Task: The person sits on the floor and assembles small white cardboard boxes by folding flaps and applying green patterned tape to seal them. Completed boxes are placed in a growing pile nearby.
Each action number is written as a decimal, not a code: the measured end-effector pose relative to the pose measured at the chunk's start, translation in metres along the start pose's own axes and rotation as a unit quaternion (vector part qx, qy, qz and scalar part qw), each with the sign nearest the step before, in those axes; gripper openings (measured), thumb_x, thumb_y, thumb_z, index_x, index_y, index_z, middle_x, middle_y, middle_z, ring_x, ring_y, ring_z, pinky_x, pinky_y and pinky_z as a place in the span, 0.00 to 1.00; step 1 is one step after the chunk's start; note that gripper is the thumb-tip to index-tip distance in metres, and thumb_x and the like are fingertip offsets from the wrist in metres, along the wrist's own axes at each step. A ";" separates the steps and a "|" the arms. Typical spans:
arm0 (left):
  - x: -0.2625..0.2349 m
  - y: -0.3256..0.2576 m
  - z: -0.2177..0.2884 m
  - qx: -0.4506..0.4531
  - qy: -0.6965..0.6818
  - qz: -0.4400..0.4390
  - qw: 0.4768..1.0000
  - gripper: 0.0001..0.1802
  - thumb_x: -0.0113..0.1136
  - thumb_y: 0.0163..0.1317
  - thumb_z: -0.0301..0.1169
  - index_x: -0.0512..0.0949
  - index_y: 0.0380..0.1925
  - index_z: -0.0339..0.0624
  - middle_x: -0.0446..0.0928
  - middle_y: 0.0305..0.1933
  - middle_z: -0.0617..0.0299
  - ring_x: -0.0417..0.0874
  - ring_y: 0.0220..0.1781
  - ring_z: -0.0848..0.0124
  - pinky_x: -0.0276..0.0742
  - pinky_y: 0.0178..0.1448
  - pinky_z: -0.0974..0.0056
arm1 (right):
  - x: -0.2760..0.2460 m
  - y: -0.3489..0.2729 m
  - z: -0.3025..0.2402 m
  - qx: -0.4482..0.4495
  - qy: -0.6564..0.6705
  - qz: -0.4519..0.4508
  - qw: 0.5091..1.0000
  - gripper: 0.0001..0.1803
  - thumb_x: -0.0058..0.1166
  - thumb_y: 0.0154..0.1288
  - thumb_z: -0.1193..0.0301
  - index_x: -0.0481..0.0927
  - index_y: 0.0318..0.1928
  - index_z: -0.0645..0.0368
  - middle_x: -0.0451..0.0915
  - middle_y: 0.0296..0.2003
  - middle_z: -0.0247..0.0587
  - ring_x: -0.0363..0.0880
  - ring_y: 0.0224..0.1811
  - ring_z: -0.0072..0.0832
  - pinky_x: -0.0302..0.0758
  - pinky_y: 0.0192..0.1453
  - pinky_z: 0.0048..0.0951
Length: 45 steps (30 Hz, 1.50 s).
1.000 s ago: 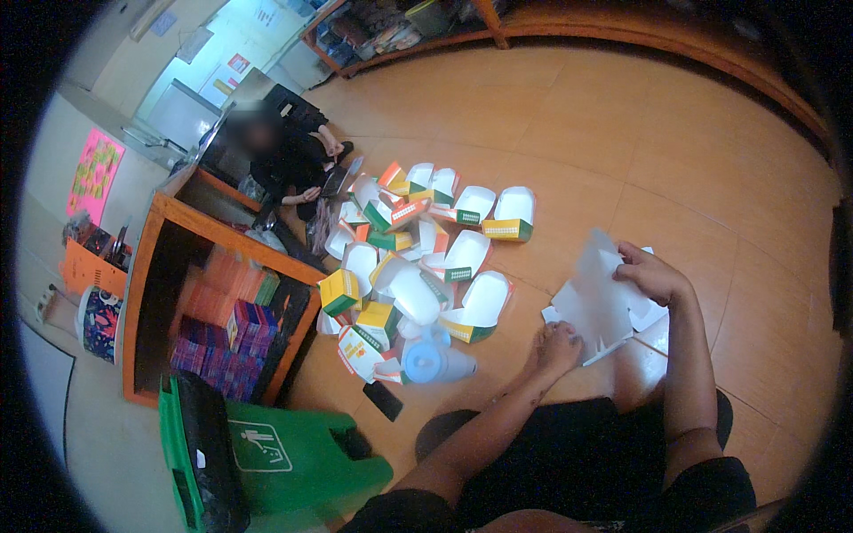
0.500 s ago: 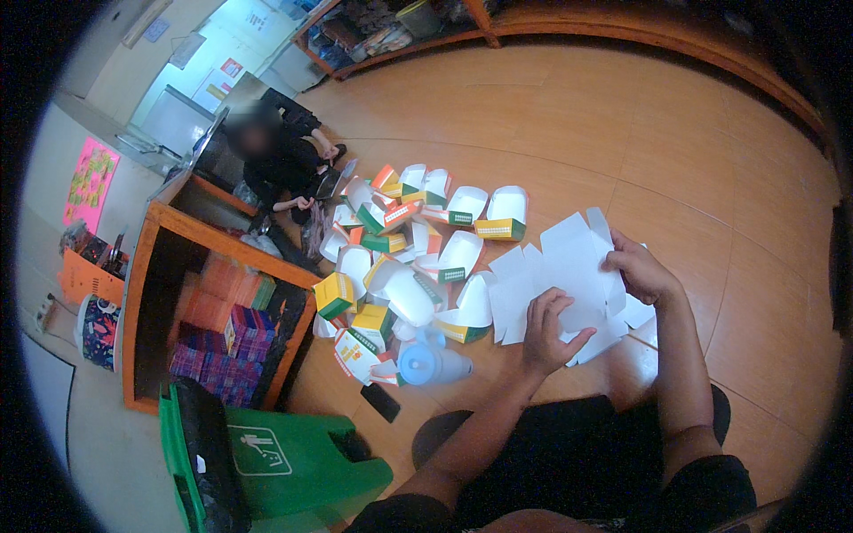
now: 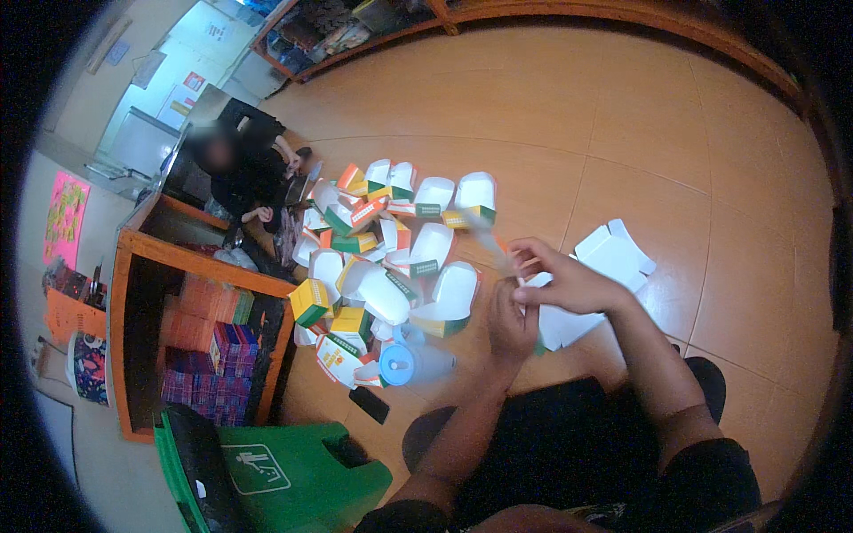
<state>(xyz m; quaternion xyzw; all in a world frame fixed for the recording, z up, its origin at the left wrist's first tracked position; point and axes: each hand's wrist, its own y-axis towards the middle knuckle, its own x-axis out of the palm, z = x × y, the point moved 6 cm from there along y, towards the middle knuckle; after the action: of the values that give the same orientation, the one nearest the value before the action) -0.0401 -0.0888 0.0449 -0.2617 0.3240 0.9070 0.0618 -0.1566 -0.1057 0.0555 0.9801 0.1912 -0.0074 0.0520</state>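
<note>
My left hand (image 3: 514, 324) and my right hand (image 3: 569, 280) come together in front of my lap. Both are closed on a thin cardboard box blank (image 3: 488, 240), seen nearly edge-on and blurred, with part of it hidden behind my fingers. Beside and beneath my right hand, flat white box blanks (image 3: 613, 256) lie on the floor. Left of my hands spreads a pile of folded paper food boxes, white inside with yellow, green and orange outsides; the nearest white box (image 3: 453, 293) sits just left of my left hand.
A tumbler with a blue lid (image 3: 397, 365) and a dark phone (image 3: 369, 405) are on the floor near the pile. The green bin (image 3: 311, 466) stands at lower left, below an orange-framed cabinet (image 3: 204, 258) with stacked packs. Another person (image 3: 244, 169) sits beyond the pile.
The white blank has swung from spread out and facing me to nearly edge-on, and my hands have drawn together on it. The view has shifted slightly to the right.
</note>
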 end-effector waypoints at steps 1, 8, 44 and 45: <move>-0.004 0.001 0.005 0.052 -0.017 0.026 0.998 0.08 0.54 0.62 0.26 0.73 0.39 0.35 0.74 0.42 0.48 0.77 0.38 0.54 0.74 0.40 0.58 | 0.012 0.000 -0.003 -0.015 0.007 0.014 1.000 0.29 0.61 0.62 0.65 0.64 0.60 0.57 0.71 0.50 0.39 0.72 0.54 0.27 0.77 0.49 0.31; -0.016 -0.002 -0.020 -0.090 -0.198 -0.003 0.976 0.19 0.58 0.57 0.25 0.68 0.49 0.35 0.70 0.49 0.53 0.74 0.49 0.66 0.73 0.51 0.62 | 0.017 0.002 0.006 0.027 0.047 0.201 0.978 0.15 0.57 0.64 0.68 0.68 0.43 0.61 0.77 0.39 0.43 0.81 0.40 0.33 0.78 0.42 0.31; -0.053 0.001 -0.030 -0.167 -0.254 0.157 0.940 0.10 0.51 0.69 0.25 0.72 0.45 0.28 0.77 0.47 0.52 0.80 0.49 0.66 0.77 0.57 0.61 | 0.028 -0.017 -0.031 -0.164 -0.091 0.361 0.913 0.08 0.62 0.60 0.70 0.83 0.37 0.61 0.76 0.32 0.41 0.77 0.33 0.30 0.73 0.37 0.26; -0.054 0.000 -0.029 -0.158 -0.237 0.166 0.944 0.10 0.52 0.69 0.25 0.72 0.45 0.29 0.78 0.47 0.52 0.80 0.48 0.67 0.77 0.55 0.63 | 0.031 -0.019 -0.035 -0.172 -0.106 0.348 0.915 0.07 0.61 0.61 0.71 0.83 0.37 0.62 0.75 0.33 0.40 0.76 0.34 0.28 0.73 0.37 0.25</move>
<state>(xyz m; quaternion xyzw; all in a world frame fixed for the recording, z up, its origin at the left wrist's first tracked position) 0.0188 -0.1033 0.0538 0.0115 0.1917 0.9798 -0.0566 -0.1352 -0.0734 0.0870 0.9541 -0.1701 -0.0597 0.2393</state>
